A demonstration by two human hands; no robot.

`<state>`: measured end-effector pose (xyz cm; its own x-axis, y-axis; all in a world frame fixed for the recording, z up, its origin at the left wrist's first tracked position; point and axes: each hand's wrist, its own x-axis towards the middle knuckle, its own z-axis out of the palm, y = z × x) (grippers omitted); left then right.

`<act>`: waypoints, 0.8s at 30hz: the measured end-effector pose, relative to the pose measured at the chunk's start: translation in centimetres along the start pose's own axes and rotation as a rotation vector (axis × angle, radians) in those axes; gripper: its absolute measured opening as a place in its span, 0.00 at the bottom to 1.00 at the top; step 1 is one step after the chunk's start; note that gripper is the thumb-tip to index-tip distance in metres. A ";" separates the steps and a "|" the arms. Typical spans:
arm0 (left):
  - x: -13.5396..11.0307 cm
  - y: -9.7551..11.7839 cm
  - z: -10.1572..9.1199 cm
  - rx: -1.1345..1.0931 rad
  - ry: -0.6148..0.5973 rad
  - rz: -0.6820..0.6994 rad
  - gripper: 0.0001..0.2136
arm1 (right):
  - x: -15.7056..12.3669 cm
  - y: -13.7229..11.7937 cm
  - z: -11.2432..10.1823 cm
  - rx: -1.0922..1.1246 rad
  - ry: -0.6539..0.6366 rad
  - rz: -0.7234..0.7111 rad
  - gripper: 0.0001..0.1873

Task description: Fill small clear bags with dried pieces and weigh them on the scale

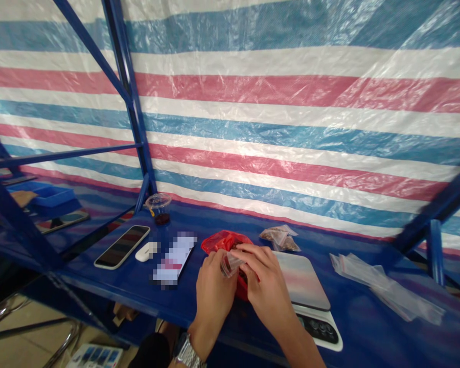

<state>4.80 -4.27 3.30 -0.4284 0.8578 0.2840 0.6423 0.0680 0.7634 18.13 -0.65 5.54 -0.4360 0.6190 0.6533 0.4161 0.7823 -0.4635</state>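
Note:
My left hand point(215, 283) and my right hand point(263, 275) meet over a red plastic bag point(222, 240) at the front of the blue table. Between them is a small clear zip bag point(233, 261), its upper part showing at the fingers of both hands. Brownish contents show in the red bag, partly hidden by my hands. Just right of my right hand stands a kitchen scale point(304, 281) with a flat silvery plate and a white body. Behind it lie small clear bags of brown pieces point(280, 236).
Flat empty zip bags point(387, 286) lie on the right. To the left are a phone point(123, 248), a white oval case point(145, 251), a lit, blurred-out phone point(174, 259) and a clear plastic cup point(160, 208) with dark liquid. Blue frame posts point(132, 112) rise before a striped tarp point(291, 122).

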 end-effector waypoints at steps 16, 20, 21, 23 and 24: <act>0.5 1.1 -0.3 0.006 0.163 0.017 0.07 | -0.2 1.6 0.1 -0.034 0.091 0.227 0.17; 0.9 1.2 -0.6 -0.055 0.301 0.026 0.05 | -0.5 1.8 0.7 -0.053 0.017 0.249 0.19; 0.8 1.2 -0.7 -0.065 0.319 0.026 0.05 | -0.5 1.4 0.6 -0.039 0.018 0.238 0.19; 0.7 1.3 -0.8 -0.082 0.330 0.024 0.05 | -0.2 0.4 0.2 0.032 0.022 0.190 0.17; 0.6 1.3 -0.8 -0.090 0.322 0.026 0.03 | 0.0 -0.2 -0.1 0.082 0.010 0.159 0.16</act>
<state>4.94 -4.09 4.93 -0.6009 0.6523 0.4620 0.6033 -0.0090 0.7975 18.11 -0.83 5.67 -0.3619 0.7353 0.5731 0.4129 0.6776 -0.6086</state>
